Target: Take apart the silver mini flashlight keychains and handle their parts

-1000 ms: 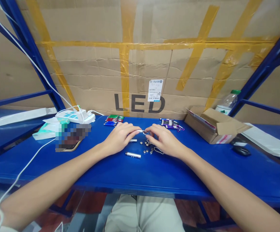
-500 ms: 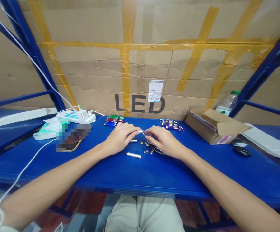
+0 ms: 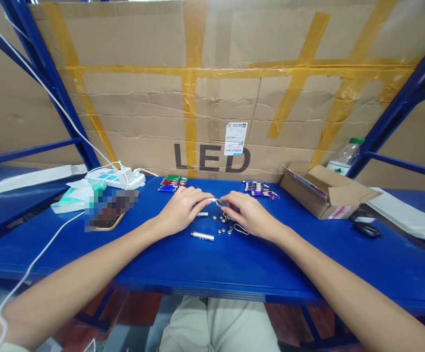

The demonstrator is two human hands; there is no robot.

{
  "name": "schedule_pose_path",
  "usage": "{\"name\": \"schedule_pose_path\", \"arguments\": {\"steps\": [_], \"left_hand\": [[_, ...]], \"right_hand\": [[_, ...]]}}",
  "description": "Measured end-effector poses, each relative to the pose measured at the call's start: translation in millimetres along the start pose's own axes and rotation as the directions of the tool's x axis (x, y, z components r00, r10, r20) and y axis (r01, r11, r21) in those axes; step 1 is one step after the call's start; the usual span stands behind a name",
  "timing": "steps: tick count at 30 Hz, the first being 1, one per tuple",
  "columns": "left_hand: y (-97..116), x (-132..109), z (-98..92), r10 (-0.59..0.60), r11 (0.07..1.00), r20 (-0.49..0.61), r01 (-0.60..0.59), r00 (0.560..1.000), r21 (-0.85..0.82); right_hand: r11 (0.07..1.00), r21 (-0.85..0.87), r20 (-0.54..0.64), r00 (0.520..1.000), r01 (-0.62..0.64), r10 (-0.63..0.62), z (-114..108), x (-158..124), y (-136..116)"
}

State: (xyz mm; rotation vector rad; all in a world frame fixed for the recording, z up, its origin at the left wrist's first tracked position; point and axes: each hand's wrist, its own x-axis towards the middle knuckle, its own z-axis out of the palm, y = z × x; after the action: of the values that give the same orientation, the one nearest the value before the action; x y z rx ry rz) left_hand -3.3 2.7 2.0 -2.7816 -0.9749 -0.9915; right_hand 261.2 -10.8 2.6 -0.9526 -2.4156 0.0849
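Note:
My left hand [image 3: 178,210] is closed, pinching a small silver flashlight tube [image 3: 211,199] between thumb and fingers. Its far end meets my right hand [image 3: 249,211], whose fingertips are closed on the same tube's end, where a thin metal loop [image 3: 219,202] shows. Much of the tube is hidden by the fingers. Below the hands, one silver tube [image 3: 202,236] lies on the blue table and another silver tube [image 3: 202,214] lies beside my left fingers. Several button cells [image 3: 223,231] are scattered there. A metal carabiner clip [image 3: 241,229] lies under my right hand.
Green, red and blue flashlights [image 3: 173,184] lie behind my left hand, dark and purple ones [image 3: 258,189] behind my right. A phone [image 3: 112,215] and power strip [image 3: 137,182] are left. An open carton [image 3: 315,193], bottle [image 3: 347,154] and black mouse [image 3: 366,230] stand right.

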Motion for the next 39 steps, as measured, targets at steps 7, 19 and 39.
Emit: {"name": "schedule_pose_path", "arguments": {"steps": [7, 19, 39], "left_hand": [[-0.9, -0.7, 1.1, 0.005, 1.0, 0.002, -0.005, 1.0, 0.003], [0.1, -0.6, 0.3, 0.023, 1.0, 0.013, -0.023, 1.0, -0.005], [7.3, -0.1, -1.4, 0.018, 0.997, 0.006, -0.017, 1.0, -0.077]], "right_hand": [[0.999, 0.043, -0.012, 1.0, -0.01, 0.011, -0.5, -0.1, -0.1], [1.0, 0.008, -0.035, 0.999, -0.026, 0.026, -6.9, 0.6, -5.0], [0.916, 0.38, 0.044, 0.991, -0.133, 0.126, -0.5, -0.5, -12.1]]}}
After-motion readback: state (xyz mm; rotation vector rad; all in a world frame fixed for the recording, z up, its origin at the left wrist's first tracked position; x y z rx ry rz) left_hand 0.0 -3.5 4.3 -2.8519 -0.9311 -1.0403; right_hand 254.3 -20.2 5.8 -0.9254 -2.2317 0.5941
